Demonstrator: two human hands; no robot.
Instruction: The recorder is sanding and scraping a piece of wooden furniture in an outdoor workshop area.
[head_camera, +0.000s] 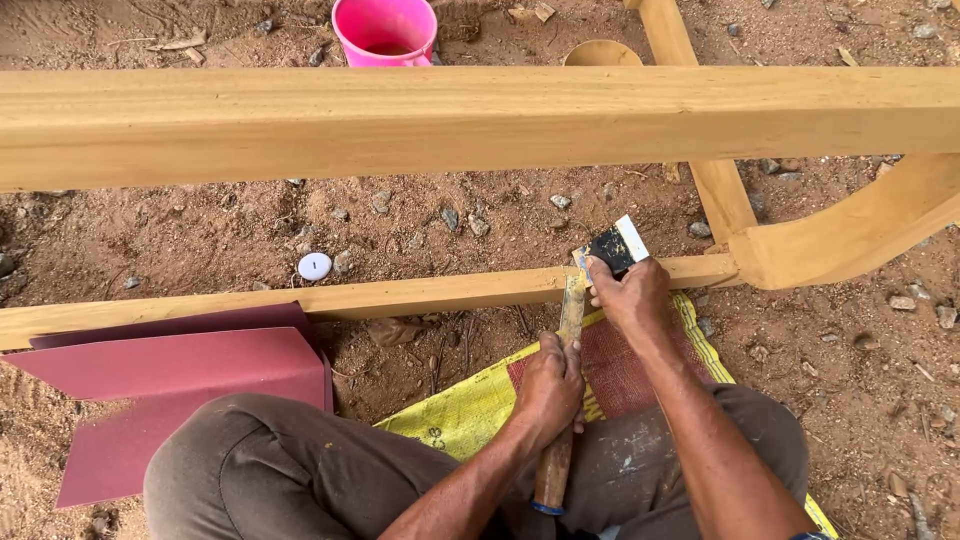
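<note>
Nearest the camera, the person sits on the dirt ground (860, 400) with knees in grey-brown trousers (300, 460) spread apart, above a yellow woven sack (470, 410) with a red patch lying under the legs. The left hand (548, 385) wraps its fingers closed around the wooden handle of a chisel (560, 400), which points away from the body, its pale blade rising to the lower wooden rail (400, 297). Just beyond, the right hand (632, 295) rests at the blade's tip, fingers closed around a small dark block with a white edge (620, 245), pressed against the rail where the chisel meets it. To the left, sheets of maroon sandpaper (190, 380) lie folded on the ground, touching the near side of the rail. Past the rail, a small white round cap (314, 266) sits among pebbles. The rail joins a curved wooden piece (860, 230) at the right. Farther out, a thick upper wooden beam (480, 120) crosses the whole view. Behind it stands a pink plastic bucket (385, 30), with a round wooden disc (602, 54) near it.
</note>
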